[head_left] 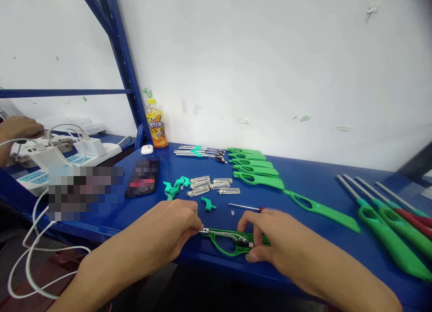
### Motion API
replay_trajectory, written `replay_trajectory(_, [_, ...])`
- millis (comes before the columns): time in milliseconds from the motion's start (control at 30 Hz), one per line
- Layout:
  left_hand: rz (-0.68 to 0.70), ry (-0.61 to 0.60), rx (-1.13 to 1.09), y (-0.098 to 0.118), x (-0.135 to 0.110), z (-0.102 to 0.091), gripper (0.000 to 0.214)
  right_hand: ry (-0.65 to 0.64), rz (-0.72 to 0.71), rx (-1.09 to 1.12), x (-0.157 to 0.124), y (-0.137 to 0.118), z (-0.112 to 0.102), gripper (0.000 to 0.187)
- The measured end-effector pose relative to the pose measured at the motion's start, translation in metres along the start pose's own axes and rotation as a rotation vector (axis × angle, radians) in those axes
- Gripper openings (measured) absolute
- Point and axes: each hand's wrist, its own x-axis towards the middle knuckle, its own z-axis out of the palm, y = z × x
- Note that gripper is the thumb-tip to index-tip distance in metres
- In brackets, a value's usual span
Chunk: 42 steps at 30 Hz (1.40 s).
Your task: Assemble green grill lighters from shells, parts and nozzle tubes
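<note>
Near the table's front edge lies an open green lighter casing [221,249], with white wires [227,233] and a black igniter piece [242,243] inside it. My left hand [178,224] is closed at the casing's left end, pinching the metal tube [204,231]; its fingertips are partly hidden. Over the handle end is my right hand [270,235], fingers curled and thumb at the near edge, gripping the casing. Just beyond are a screwdriver [245,207], a small pale clip [232,212] and a teal trigger [208,204].
Behind lie teal triggers [172,189], clear fuel tanks [199,186], metal tubes with wires [195,151] and green casing halves [256,180]. Lighters with long tubes [388,240] lie right. Left are a phone [142,179], a bottle [157,127], power strips [76,161] and another person's hand [22,127].
</note>
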Motion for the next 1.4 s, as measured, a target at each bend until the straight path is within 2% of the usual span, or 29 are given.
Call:
replay_trajectory(100, [0.012, -0.050, -0.015, 0.004, 0.000, 0.000, 0.028, -0.005, 0.003, 0.006, -0.001, 0.000, -0.001, 0.037])
replay_trajectory(300, [-0.008, -0.033, 0.033, 0.003, 0.001, 0.007, 0.031, -0.003, -0.007, 0.006, -0.001, 0.004, 0.001, 0.036])
replay_trajectory(433, [-0.027, -0.033, 0.092, 0.005, 0.011, 0.005, 0.035, 0.013, 0.013, 0.023, 0.002, 0.007, 0.001, 0.035])
replay_trajectory(633, [-0.146, -0.117, 0.149, 0.011, 0.018, 0.004, 0.043, 0.047, 0.074, 0.098, 0.005, 0.001, -0.007, 0.022])
replay_trajectory(700, [-0.162, -0.088, 0.131, 0.008, 0.014, 0.009, 0.048, 0.060, 0.077, 0.102, 0.005, -0.001, -0.009, 0.018])
replay_trajectory(767, [-0.122, -0.025, 0.081, 0.002, 0.009, 0.013, 0.051, 0.077, 0.082, 0.108, 0.005, -0.001, -0.009, 0.016])
replay_trajectory(900, [-0.086, 0.036, -0.021, -0.012, 0.009, 0.016, 0.033, 0.078, 0.096, 0.140, 0.003, -0.001, -0.011, 0.016])
replay_trajectory(1033, [-0.083, 0.021, -0.013, -0.015, 0.014, 0.017, 0.029, 0.078, 0.106, 0.120, -0.001, -0.003, -0.012, 0.008])
replay_trajectory(1133, [-0.070, -0.003, -0.017, -0.013, 0.009, 0.018, 0.034, 0.081, 0.076, 0.079, 0.001, -0.001, -0.008, 0.009])
replay_trajectory(1300, [-0.077, 0.054, -0.152, -0.010, -0.009, 0.012, 0.030, 0.123, -0.010, 0.014, 0.003, 0.008, 0.012, 0.012])
replay_trajectory(1400, [-0.034, 0.090, -0.168, -0.012, -0.010, 0.008, 0.034, 0.159, -0.045, 0.045, 0.001, 0.019, 0.025, 0.010])
